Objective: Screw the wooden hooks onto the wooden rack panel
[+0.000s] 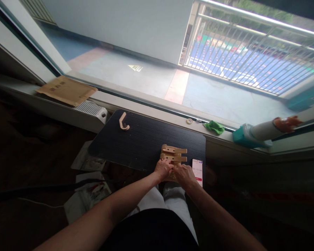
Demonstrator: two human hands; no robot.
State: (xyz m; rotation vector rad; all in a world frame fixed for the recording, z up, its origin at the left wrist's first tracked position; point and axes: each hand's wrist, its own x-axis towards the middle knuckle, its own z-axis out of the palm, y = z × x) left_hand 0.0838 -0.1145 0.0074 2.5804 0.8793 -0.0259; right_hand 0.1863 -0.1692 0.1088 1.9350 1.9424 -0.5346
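Fingers of your left hand point(163, 169) and right hand point(183, 175) curled on near part of wooden piece point(172, 153), hands close together; firm grip or light touch, cannot tell. Wooden piece at near edge of black desk point(146, 139), two pegs pointing right. Phone point(197, 172) just right of your right hand, on desk. Curved wooden part point(124, 122) at desk's far left, well apart from hands. Green cloth point(214, 127) on sill point(149, 108) beyond desk, cardboard point(67, 90) farther left.
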